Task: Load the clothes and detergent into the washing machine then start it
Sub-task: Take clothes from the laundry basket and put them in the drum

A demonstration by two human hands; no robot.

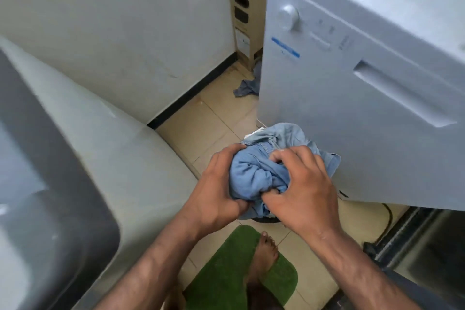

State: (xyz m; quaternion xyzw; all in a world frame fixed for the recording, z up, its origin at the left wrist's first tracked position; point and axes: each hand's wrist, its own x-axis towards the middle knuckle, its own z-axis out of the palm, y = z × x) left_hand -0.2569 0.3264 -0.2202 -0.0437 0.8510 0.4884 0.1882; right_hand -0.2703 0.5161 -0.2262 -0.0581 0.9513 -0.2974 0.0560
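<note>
A bunched light-blue denim garment point(261, 171) is held in front of me above the floor. My left hand point(216, 191) grips its left side and my right hand point(302, 189) clutches its right side, fingers dug into the cloth. The grey top-loading washing machine point(100, 146) fills the left of the view, its dark lid and opening at the far left edge. No detergent is in view.
A white appliance point(364, 98) with a knob and recessed handle stands on the right. Another blue cloth point(247, 87) lies on the tiled floor by the wall. A green mat point(234, 272) is under my bare foot. A black cable point(387, 219) runs at lower right.
</note>
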